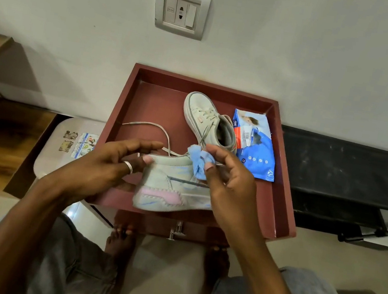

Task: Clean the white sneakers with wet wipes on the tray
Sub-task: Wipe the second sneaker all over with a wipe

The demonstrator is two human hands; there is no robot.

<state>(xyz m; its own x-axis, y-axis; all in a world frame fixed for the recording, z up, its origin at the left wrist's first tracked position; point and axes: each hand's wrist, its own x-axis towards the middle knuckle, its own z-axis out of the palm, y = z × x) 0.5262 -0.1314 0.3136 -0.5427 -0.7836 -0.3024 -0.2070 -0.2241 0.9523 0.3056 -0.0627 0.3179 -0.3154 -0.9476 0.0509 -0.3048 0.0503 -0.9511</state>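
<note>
Head view: left hand [112,166] grips sneaker [175,190] heel over tray [149,103] near edge; right hand [226,193] fingers [215,151] pinch bunched wipe [199,162] against its upper. Best: brace heel firm, rub short strokes, turn wipe to clean face.

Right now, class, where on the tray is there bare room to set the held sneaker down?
The tray is bare on its left half, between its left wall, the loose lace and the resting sneaker. The right side is crowded: that sneaker beside the wet wipes pack.
</note>
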